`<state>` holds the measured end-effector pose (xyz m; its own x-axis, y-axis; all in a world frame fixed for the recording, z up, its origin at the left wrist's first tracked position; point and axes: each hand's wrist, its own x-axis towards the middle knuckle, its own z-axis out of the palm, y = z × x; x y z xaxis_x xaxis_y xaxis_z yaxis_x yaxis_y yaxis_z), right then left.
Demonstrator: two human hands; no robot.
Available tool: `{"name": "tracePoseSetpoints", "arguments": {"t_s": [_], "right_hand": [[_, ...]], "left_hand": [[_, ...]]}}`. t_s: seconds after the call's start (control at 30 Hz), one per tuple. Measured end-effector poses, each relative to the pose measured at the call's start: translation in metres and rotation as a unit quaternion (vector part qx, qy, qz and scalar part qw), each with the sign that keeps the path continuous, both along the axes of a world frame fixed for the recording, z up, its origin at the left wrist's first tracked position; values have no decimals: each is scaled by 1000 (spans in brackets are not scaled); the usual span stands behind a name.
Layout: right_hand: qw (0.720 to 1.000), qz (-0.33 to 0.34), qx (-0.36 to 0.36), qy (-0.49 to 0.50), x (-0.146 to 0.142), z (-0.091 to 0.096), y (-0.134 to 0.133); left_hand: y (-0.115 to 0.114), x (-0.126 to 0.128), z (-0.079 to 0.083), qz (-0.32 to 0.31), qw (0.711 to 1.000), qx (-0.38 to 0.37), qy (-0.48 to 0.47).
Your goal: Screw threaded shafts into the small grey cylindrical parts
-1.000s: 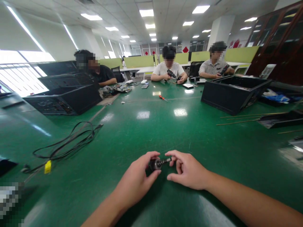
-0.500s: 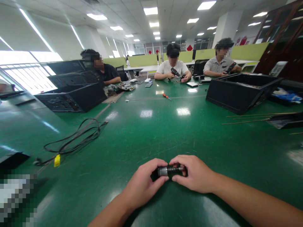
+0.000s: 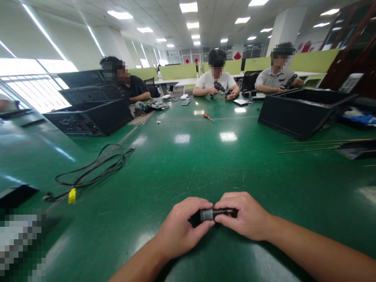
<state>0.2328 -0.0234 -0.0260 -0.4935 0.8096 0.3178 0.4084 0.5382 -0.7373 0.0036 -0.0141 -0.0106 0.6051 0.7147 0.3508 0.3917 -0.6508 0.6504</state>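
Note:
Low over the near edge of the green table (image 3: 188,156), both my hands meet on a small dark metal cylindrical part (image 3: 208,214) with a thin shaft pointing right. My left hand (image 3: 180,231) is closed round the thick silver-grey end. My right hand (image 3: 246,217) is closed over the shaft, with thumb and fingers pinched around it. Most of the part is hidden between the fingers.
A coiled black cable (image 3: 96,166) with a yellow tag (image 3: 71,195) lies to the left. Black computer cases (image 3: 94,115) (image 3: 302,111) sit left and right. Thin rods (image 3: 311,149) lie at right. A red screwdriver (image 3: 208,116) is mid-table. Three people work at the far end.
My right hand has closed over the shaft, which was exposed a second ago. Both hands have drawn together and a little nearer to me. The view has shifted slightly.

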Motion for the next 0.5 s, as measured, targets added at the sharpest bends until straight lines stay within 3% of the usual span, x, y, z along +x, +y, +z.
{"name": "tracePoseSetpoints", "arguments": {"t_s": [0.5], "right_hand": [[1000,-2,9,-1,2,3,-2]], "left_hand": [[-1,0,2,-2,1000,4,-10]]}}
